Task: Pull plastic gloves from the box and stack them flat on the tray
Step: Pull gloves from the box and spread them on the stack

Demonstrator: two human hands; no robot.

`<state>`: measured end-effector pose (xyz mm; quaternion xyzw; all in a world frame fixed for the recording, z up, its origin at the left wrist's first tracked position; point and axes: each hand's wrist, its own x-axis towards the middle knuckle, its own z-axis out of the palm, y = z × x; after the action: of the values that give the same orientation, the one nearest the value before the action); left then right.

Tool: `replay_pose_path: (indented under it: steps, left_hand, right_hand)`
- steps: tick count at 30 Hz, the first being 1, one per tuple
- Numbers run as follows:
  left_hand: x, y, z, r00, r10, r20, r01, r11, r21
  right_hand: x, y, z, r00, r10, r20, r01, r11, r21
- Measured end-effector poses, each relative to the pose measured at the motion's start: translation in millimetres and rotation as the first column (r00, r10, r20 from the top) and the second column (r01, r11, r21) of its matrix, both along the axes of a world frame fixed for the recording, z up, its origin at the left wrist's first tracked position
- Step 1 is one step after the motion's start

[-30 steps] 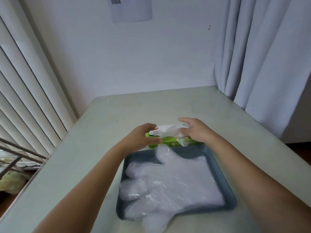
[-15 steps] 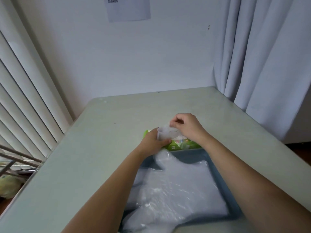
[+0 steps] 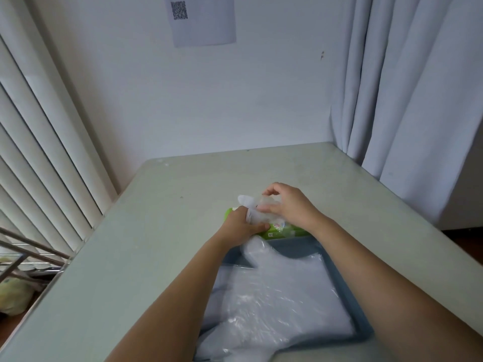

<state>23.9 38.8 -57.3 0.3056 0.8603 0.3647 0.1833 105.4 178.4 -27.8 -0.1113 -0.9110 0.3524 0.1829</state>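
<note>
- Plastic glove pinched in my right hand; my left hand clamps the box just beneath.
- Advice: I draw steadily upward, box pinned, avoiding tears.

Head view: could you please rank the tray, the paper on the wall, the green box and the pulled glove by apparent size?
1. the tray, nearest the camera
2. the paper, cut off by the top edge
3. the box and the pulled glove: both partly covered, too alike to rank
</note>
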Motion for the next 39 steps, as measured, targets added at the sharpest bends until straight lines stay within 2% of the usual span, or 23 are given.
replay_pose_path:
  steps: [3, 8, 13, 15, 17, 20, 22, 25, 27, 29, 30, 31, 33, 36, 39]
  left_hand:
    - [1.3, -1.0, -0.7, 1.0, -0.016, -0.013, 0.016, 1.0, 0.021]
    - [3.2, -3.0, -0.3, 0.999, -0.038, 0.023, 0.036, 0.997, 0.071]
    - [-2.4, -1.1, -6.3, 0.999, -0.026, 0.018, 0.025, 0.997, 0.08]
    - [-0.6, -3.7, -3.1, 0.999, -0.033, 0.024, 0.031, 0.994, 0.103]
    - [3.4, -6.7, 1.6, 0.999, -0.019, 0.037, 0.016, 0.995, 0.097]
    - [1.1, -8.9, 6.9, 0.999, -0.02, 0.05, 0.018, 0.999, 0.046]
    - [-0.9, -11.0, 17.3, 0.997, -0.045, 0.068, 0.045, 0.999, 0.003]
    - [-4.6, -21.1, 45.8, 0.992, -0.043, 0.123, 0.042, 0.999, 0.009]
    - [-4.2, -31.6, 70.4, 0.996, -0.003, 0.086, 0.002, 1.0, 0.01]
    - [1.1, -44.0, 91.8, 0.993, -0.002, 0.122, -0.018, 0.986, 0.167]
    - [6.0, -51.4, 99.2, 0.985, -0.055, 0.163, 0.01, 0.965, 0.263]
    - [14.8, -57.1, 108.4, 0.971, -0.133, 0.197, 0.063, 0.943, 0.327]
    - [32.1, -64.7, 121.3, 0.912, -0.326, 0.25, 0.226, 0.906, 0.357]
    - [59.1, -73.8, 132.9, 0.802, -0.553, 0.225, 0.495, 0.826, 0.268]
    - [86.7, -78.1, 132.7, 0.777, -0.617, 0.125, 0.605, 0.787, 0.122]
  right_hand:
    - [-0.5, 0.8, -0.4, 0.998, -0.004, 0.06, 0.0, 0.998, 0.064]
    - [1.3, -1.9, -1.9, 0.999, -0.032, -0.041, 0.04, 0.975, 0.217]
    - [13.8, -4.1, 18.1, 0.99, -0.034, -0.134, 0.061, 0.978, 0.201]
    - [20.6, -1.9, 35.5, 0.975, -0.076, -0.21, 0.099, 0.99, 0.098]
    - [33.2, 0.0, 60.0, 0.946, -0.113, -0.305, 0.091, 0.992, -0.083]
    - [59.4, -1.8, 97.3, 0.924, -0.112, -0.366, -0.015, 0.944, -0.328]
    - [78.2, -5.4, 112.5, 0.958, -0.042, -0.285, -0.079, 0.913, -0.401]
    - [98.3, -6.4, 120.1, 0.996, 0.052, -0.07, -0.076, 0.913, -0.401]
    - [110.9, -8.9, 122.1, 0.989, 0.134, 0.064, -0.094, 0.9, -0.425]
    - [120.0, -13.6, 123.0, 0.962, 0.239, 0.129, -0.134, 0.831, -0.539]
    - [124.2, -17.5, 122.7, 0.947, 0.285, 0.146, -0.143, 0.785, -0.602]
    - [125.7, -20.7, 122.1, 0.93, 0.326, 0.168, -0.143, 0.746, -0.651]
    - [126.2, -27.6, 119.1, 0.895, 0.393, 0.21, -0.133, 0.685, -0.716]
    - [124.1, -41.4, 113.4, 0.814, 0.527, 0.244, -0.125, 0.569, -0.813]
    - [126.5, -58.1, 107.3, 0.738, 0.596, 0.317, -0.11, 0.569, -0.815]
